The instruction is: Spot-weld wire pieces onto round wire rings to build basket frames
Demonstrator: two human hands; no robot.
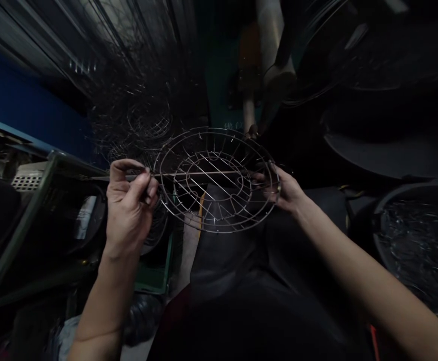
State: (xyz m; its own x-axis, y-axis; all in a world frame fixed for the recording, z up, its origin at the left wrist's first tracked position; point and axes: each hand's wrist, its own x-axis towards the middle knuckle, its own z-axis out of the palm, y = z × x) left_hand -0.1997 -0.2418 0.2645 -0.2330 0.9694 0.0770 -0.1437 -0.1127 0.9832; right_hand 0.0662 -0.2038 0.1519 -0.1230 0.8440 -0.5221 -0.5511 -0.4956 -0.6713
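Note:
A round wire rack (219, 188) with several concentric rings and thin cross wires hangs between my hands, over my dark-clad lap. My left hand (132, 188) is closed in a pinch at the rack's left side; a thin rod or wire runs from near its fingers across the rack, and I cannot make out exactly what the fingertips hold. My right hand (281, 188) is wrapped round the rack's right rim, with its fingertips partly hidden behind the wires.
A green machine (222, 90) with a metal cylinder (273, 35) stands ahead. Tangled wire pieces lie front left. A green crate (19, 240) is at the left, and a round tub (380, 220) of small wire parts at the right.

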